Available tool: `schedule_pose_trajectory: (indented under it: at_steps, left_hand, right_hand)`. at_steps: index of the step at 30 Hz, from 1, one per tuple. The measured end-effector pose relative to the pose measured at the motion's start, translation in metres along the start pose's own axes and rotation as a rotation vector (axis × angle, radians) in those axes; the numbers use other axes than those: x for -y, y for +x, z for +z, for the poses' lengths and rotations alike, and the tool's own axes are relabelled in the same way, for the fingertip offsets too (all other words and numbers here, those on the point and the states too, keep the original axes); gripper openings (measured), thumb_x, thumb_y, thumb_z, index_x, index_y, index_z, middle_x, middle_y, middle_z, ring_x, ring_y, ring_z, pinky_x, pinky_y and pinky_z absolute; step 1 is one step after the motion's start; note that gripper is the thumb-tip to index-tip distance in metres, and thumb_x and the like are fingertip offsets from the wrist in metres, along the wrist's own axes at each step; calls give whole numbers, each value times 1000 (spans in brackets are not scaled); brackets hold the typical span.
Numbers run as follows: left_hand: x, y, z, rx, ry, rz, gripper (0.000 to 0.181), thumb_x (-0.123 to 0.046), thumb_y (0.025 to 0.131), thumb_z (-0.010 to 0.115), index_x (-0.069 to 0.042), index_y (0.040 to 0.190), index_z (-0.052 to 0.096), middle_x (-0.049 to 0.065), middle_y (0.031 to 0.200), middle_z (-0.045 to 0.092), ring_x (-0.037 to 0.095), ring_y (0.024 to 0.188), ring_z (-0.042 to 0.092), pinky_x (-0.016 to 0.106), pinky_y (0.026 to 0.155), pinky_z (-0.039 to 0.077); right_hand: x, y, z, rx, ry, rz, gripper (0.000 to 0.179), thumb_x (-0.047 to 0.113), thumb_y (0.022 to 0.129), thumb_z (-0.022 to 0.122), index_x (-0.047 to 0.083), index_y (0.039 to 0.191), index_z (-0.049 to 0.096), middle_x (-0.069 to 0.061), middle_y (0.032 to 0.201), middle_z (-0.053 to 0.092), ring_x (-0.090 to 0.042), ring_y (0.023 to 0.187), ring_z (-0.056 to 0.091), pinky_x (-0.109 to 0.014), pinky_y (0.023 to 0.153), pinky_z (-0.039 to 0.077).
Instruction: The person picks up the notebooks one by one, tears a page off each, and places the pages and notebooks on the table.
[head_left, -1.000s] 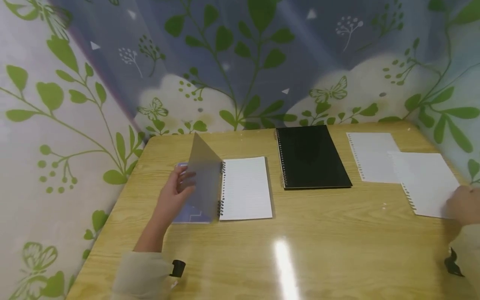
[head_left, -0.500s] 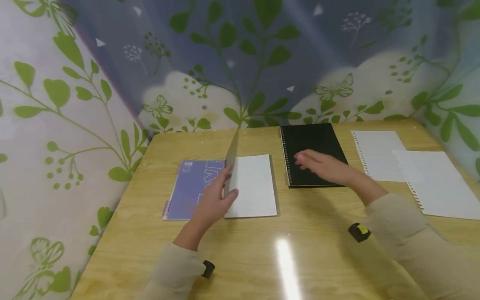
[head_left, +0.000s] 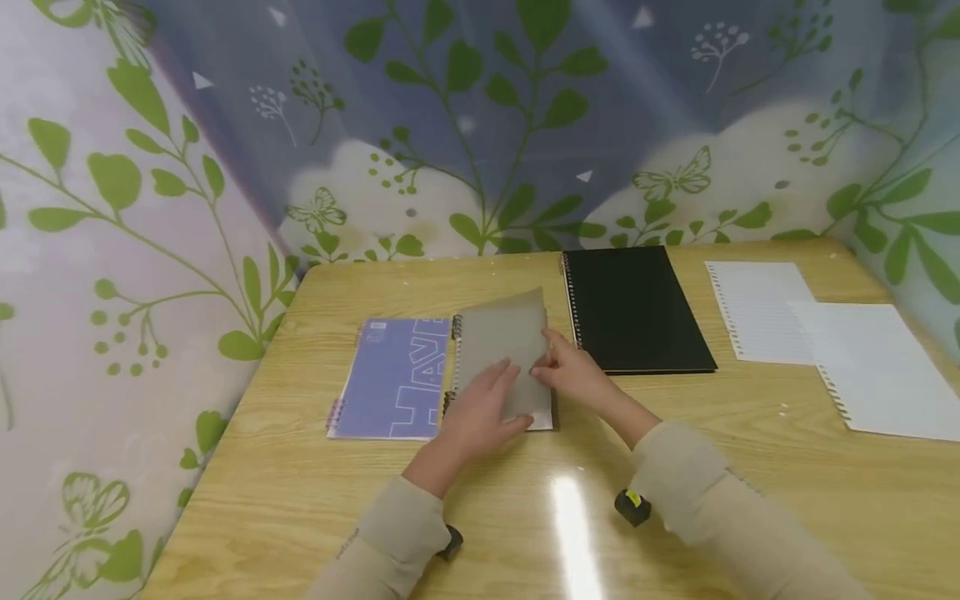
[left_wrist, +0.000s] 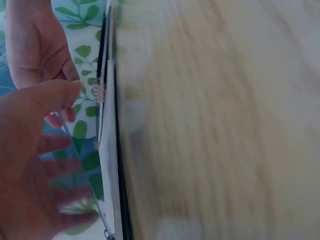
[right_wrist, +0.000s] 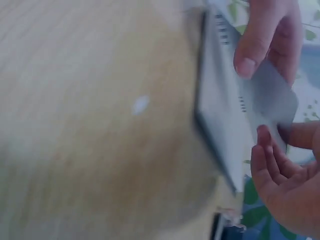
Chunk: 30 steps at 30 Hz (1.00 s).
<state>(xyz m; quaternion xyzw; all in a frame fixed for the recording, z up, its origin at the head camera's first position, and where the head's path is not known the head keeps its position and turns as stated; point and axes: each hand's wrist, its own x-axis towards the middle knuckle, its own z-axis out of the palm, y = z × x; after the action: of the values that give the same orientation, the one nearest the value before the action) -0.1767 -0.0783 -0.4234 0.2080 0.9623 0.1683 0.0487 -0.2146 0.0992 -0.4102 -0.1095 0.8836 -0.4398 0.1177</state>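
Note:
A spiral notebook lies on the table with its grey translucent cover (head_left: 498,329) partly lowered over white lined pages (head_left: 542,420). My left hand (head_left: 480,414) lies over the cover with its fingers spread. At the cover's right edge, my right hand (head_left: 573,371) pinches the sheet between thumb and fingers. The right wrist view shows the same cover (right_wrist: 272,97) slanting above the pages, the right hand (right_wrist: 290,185) at its edge and the left hand (right_wrist: 267,35) higher up. In the left wrist view the left hand's fingers (left_wrist: 65,187) look blurred and extended.
A purple notebook (head_left: 382,379) lies left, tucked against the spiral notebook. A black spiral notebook (head_left: 633,308) lies to the right. Two torn-out sheets, a rear one (head_left: 757,308) and a front one (head_left: 885,367), overlap farther right on the wooden table (head_left: 712,492). Patterned walls border the table.
The grey cover has swung from upright on the left to over the pages. The left hand followed it rightward. The right hand came from the loose sheets to the cover's edge.

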Motion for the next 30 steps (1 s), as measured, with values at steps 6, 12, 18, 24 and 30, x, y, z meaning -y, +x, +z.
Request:
schedule_pose_trajectory:
  at_steps: [6,12,18,24,30]
  left_hand:
    - [6,1,0,95,151,-85,73,-60,82,53,-23,143,34,18,152,21,39,138,22,56,105,30]
    - [9,9,-2,116,161,-113,65,-56,86,51,-23,140,40,19,150,23,38,138,23,54,106,30]
    - [7,23,-14,149,194,-152,64,-54,80,61,-23,135,47,18,145,33,39,131,33,53,100,37]
    - [9,25,-15,174,173,-170,66,-54,78,63,-25,135,46,17,145,31,38,131,33,53,99,38]
    - [-1,26,-17,186,109,-190,63,-53,85,56,-19,137,45,17,147,30,40,133,29,55,105,30]
  right_hand:
    - [-13,3,14,-61,-165,2,64,10,92,52,-4,144,17,-25,123,55,-33,111,55,-44,89,48]
    - [-20,7,23,-105,-501,-41,43,18,93,54,8,134,48,-18,112,47,-23,85,50,-35,69,49]
    - [-12,9,22,-67,-685,-69,39,22,94,50,20,133,51,-11,109,47,-23,81,49,-31,57,46]
    - [-12,7,17,-18,-620,-57,42,24,94,50,15,135,48,-12,112,46,-23,86,49,-31,63,46]
    - [-32,-8,-13,-159,-411,-47,43,29,97,43,8,133,48,-17,125,53,-31,110,54,-48,90,46]
